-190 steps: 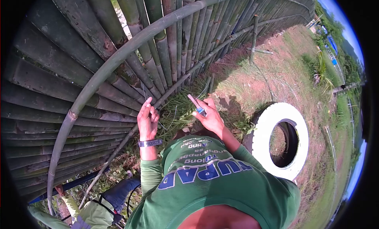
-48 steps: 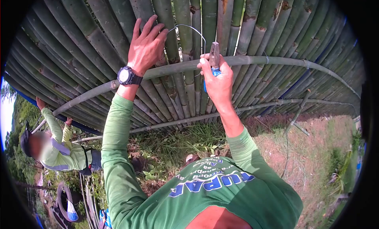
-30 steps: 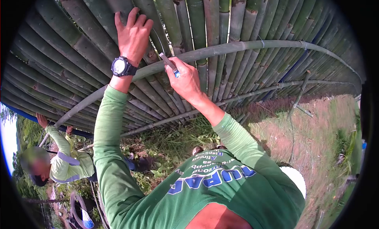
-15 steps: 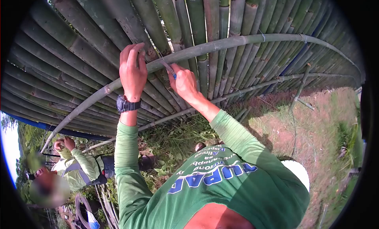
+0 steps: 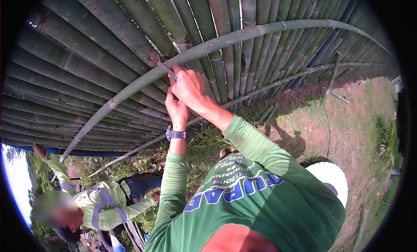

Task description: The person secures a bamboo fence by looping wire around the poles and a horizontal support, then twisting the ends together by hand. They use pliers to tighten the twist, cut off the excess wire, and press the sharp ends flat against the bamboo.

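My right hand (image 5: 190, 86) is closed around a slim grey tool with a bit of blue at its grip. The tool's narrow end (image 5: 165, 68) lies across the curved bamboo rail (image 5: 143, 81); its exact kind is not clear. Just below the rail, my left hand (image 5: 177, 109) is tucked against the underside of the right, with a dark watch (image 5: 175, 133) on its wrist. Its fingers look curled and are partly hidden, so what they pinch does not show. Behind the rail stand upright bamboo poles (image 5: 219, 78), packed side by side.
A second, lower bamboo rail (image 5: 278, 89) runs along the poles, with a short bamboo prop (image 5: 332, 80) leaning there. To the left, a co-worker (image 5: 106, 204) in a light reflective top reaches up to the wall. Grass and dirt (image 5: 347, 121) lie at right.
My left hand has left the rail's upper side and dropped right, under my right hand. The tool now points further left across the rail. The co-worker has turned and stretched out an arm.
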The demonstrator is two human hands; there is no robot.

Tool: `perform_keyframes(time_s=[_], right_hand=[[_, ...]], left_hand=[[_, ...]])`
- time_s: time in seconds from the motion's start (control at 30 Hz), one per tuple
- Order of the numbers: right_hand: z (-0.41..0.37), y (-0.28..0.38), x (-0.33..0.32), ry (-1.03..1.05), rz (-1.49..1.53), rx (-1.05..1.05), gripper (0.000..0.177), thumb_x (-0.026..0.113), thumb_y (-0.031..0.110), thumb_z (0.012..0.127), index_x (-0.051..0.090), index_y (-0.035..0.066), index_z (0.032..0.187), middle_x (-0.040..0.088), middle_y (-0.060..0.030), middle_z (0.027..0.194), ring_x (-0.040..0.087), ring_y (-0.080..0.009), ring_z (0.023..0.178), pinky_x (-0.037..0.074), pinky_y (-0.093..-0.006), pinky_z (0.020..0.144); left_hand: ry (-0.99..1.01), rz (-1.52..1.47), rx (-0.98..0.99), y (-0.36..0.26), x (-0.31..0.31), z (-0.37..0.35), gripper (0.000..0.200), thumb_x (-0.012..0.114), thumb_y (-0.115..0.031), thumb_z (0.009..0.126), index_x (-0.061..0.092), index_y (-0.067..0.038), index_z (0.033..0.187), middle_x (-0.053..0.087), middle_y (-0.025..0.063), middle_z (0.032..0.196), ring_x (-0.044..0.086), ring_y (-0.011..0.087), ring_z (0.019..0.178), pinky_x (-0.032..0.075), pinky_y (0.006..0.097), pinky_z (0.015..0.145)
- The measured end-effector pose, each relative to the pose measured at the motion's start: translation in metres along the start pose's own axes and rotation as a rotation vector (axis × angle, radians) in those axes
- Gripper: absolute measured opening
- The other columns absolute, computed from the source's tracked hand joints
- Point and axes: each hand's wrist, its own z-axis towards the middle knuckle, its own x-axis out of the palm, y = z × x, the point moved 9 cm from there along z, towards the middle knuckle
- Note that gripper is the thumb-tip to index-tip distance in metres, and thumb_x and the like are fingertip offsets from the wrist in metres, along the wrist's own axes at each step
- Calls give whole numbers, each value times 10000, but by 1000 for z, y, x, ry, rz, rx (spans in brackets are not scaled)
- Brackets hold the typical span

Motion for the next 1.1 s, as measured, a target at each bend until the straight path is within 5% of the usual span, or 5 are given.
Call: perform_keyframes(time_s=[0.33,0.53,0.6,0.7,1.1], right_hand=[[5,10,0,161,192,65,261,709,280,924,694,26,979,679,-227,722,697,-439,735,542,-511,643],[-7,-22,-33,115,260,101,319,723,332,924,677,17,943,681,-212,735,687,-431,749,519,-511,639],[-18,-41,-44,106,253,110,291,698,303,964,706,18,1018,719,-124,755,702,-259,662,529,-380,642],[-38,-77,-44,161,301,244,311,688,336,956,678,25,960,681,-190,739,701,-389,749,512,-470,645],[-104,-116,-20,329,113,255,279,711,282,915,671,13,976,689,-225,751,689,-445,763,534,-530,677]], left_hand=[[-79,79,74,-10,-45,7,133,615,-43,1024,633,40,1127,679,32,987,624,87,902,540,254,801],[-128,157,85,-77,-65,26,139,650,-58,1001,683,21,1112,663,47,815,609,81,655,510,246,568],[-147,420,135,-94,-66,28,198,647,-52,994,687,4,1179,666,81,835,603,90,646,502,280,569],[-151,672,405,-130,-52,33,274,636,-48,990,679,-26,1260,652,91,797,591,98,619,487,300,570],[-90,369,75,-96,-21,25,346,501,-70,1047,570,5,1377,662,63,713,676,135,573,546,274,513]])
